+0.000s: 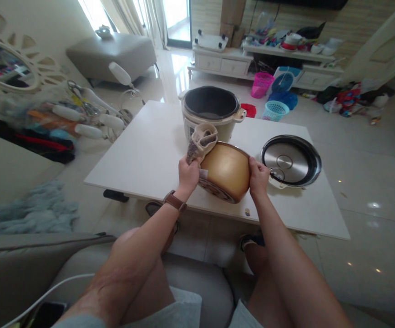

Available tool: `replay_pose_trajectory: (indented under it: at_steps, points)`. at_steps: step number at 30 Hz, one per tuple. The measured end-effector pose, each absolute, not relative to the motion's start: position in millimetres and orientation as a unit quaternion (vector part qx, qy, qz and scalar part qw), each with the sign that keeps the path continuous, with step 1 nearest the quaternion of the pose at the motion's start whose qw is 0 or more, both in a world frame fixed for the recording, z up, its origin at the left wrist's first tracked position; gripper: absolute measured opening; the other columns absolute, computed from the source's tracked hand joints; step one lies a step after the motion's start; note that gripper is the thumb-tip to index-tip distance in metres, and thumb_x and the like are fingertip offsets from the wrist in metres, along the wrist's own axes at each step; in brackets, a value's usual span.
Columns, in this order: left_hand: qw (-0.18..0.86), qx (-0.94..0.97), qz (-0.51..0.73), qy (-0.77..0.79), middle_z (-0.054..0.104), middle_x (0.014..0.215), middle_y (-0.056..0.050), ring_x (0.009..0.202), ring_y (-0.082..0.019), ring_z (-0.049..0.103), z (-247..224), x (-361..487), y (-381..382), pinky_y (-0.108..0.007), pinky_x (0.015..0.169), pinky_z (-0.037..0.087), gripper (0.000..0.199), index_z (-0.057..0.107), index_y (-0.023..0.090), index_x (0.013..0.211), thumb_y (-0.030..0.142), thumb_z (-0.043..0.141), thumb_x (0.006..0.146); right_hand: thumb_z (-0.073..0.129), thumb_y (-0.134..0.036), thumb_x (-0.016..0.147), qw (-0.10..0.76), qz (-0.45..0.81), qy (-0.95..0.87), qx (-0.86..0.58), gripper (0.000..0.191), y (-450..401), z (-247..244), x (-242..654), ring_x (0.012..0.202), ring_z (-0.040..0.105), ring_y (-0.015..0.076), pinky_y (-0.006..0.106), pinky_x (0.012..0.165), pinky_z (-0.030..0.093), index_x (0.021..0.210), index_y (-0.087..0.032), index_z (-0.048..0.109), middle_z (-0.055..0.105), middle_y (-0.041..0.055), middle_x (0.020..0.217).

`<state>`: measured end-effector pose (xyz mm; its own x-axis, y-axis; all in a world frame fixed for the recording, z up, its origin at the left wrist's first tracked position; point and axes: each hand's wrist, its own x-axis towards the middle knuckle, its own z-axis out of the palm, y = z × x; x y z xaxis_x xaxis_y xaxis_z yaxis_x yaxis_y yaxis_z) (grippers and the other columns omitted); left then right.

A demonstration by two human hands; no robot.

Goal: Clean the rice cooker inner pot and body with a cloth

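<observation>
A gold-coloured inner pot (226, 166) is tilted on its side above the front of the white table, its base turned toward me. My right hand (259, 176) grips the pot's right side near the rim. On the other side, my left hand (189, 173) is closed on a patterned cloth (202, 139) that lies against the pot's upper left rim. Behind the pot stands a pressure cooker body (209, 109), its dark inside facing up. The cooker's lid (291, 159) rests upside down at the right of the table, its metal inner face showing. The inside of the gold pot is hidden.
The white table (132, 155) has a small sticker at its front edge. Beyond it are a pink basket (261, 85), a light blue basket (275, 110) and a low white cabinet (221, 64). A lamp-like white stand (98, 107) is at the left, and a grey sofa (197, 278) lies beneath me.
</observation>
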<state>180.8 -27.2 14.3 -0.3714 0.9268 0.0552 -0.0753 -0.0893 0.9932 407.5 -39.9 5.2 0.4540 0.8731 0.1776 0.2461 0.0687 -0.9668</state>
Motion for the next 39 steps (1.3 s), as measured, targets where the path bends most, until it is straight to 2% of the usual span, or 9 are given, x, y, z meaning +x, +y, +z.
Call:
replay_pose_trajectory:
  at_steps: [4,9,15,17,21,26,30,34,39]
  points:
    - [0.441,0.303,0.62,0.574,0.077,0.091,-0.008,0.092,-0.024,0.071,0.4,173.4,-13.6,-0.036,0.088,0.057,0.032,0.077,0.014,0.091,0.04,0.078,0.073,0.063,-0.086,0.077,0.573,0.266,-0.452,-0.63,0.069,-39.9,3.2,408.5,0.06,0.025,0.0107,0.029,0.054,0.023,0.057,-0.025,0.037,0.028,-0.0052,0.06]
    - [0.452,0.255,0.637,0.57,0.076,0.091,-0.007,0.092,-0.024,0.072,-5.0,173.7,-11.0,-0.037,0.088,0.057,0.03,0.075,0.015,0.091,0.039,0.078,0.073,0.062,-0.086,0.077,0.574,0.261,-0.457,-0.628,0.07,-39.1,0.7,409.5,0.06,0.025,0.0105,0.029,0.054,0.023,0.058,-0.025,0.036,0.028,-0.0053,0.06]
    - [0.386,0.384,0.606,0.58,0.073,0.083,-0.007,0.101,-0.031,0.072,16.5,182.1,-37.2,-0.04,0.095,0.057,0.019,0.072,0.02,0.075,0.037,0.08,0.076,0.065,-0.086,0.076,0.588,0.261,-0.442,-0.625,0.071,-37.1,-3.6,410.6,0.058,0.025,0.01,0.028,0.053,0.022,0.056,-0.024,0.036,0.029,-0.0058,0.058]
    - [0.374,0.462,0.59,0.546,0.076,0.089,-0.009,0.11,-0.034,0.072,23.2,181.8,-44.4,-0.043,0.102,0.056,0.015,0.074,0.021,0.075,0.033,0.083,0.072,0.066,-0.085,0.076,0.593,0.266,-0.439,-0.62,0.071,-37.1,-5.5,410.8,0.058,0.026,0.0099,0.028,0.053,0.022,0.057,-0.024,0.037,0.029,-0.0059,0.058]
    - [0.341,0.642,0.541,0.423,0.078,0.124,-0.01,0.134,-0.035,0.064,32.1,177.5,-48.8,-0.047,0.123,0.042,0.029,0.083,0.024,0.101,0.03,0.079,0.074,0.065,-0.086,0.076,0.592,0.281,-0.433,-0.618,0.07,-37.8,-7.7,410.0,0.058,0.025,0.0097,0.028,0.053,0.023,0.057,-0.024,0.037,0.03,-0.006,0.057]
    - [0.332,0.675,0.521,0.404,0.072,0.141,-0.009,0.144,-0.033,0.058,39.0,173.9,-44.8,-0.048,0.126,0.038,0.051,0.079,0.024,0.123,0.021,0.074,0.073,0.068,-0.085,0.073,0.586,0.288,-0.432,-0.623,0.07,-38.5,-5.4,407.4,0.057,0.026,0.0096,0.028,0.052,0.021,0.055,-0.024,0.038,0.03,-0.0057,0.056]
    - [0.345,0.616,0.558,0.436,0.076,0.133,-0.01,0.136,-0.034,0.063,38.0,172.4,-38.6,-0.045,0.122,0.043,0.05,0.082,0.021,0.116,0.016,0.075,0.067,0.068,-0.084,0.073,0.576,0.281,-0.439,-0.629,0.07,-38.3,-3.1,407.1,0.058,0.024,0.0096,0.028,0.052,0.019,0.054,-0.024,0.037,0.029,-0.0056,0.056]
    - [0.376,0.522,0.556,0.526,0.081,0.1,-0.008,0.105,-0.031,0.072,22.2,168.1,-26.4,-0.04,0.1,0.055,0.026,0.083,0.017,0.095,0.029,0.07,0.077,0.068,-0.082,0.074,0.573,0.279,-0.445,-0.63,0.069,-38.7,-2.4,407.7,0.058,0.022,0.0095,0.029,0.053,0.019,0.055,-0.025,0.034,0.026,-0.0057,0.058]
    - [0.442,0.344,0.568,0.603,0.077,0.084,-0.007,0.086,-0.025,0.069,-6.5,162.9,-6.7,-0.036,0.083,0.054,0.031,0.079,0.013,0.087,0.038,0.072,0.07,0.066,-0.083,0.076,0.573,0.271,-0.456,-0.625,0.068,-39.1,-3.2,407.2,0.059,0.024,0.0104,0.029,0.054,0.022,0.057,-0.025,0.035,0.027,-0.0053,0.058]
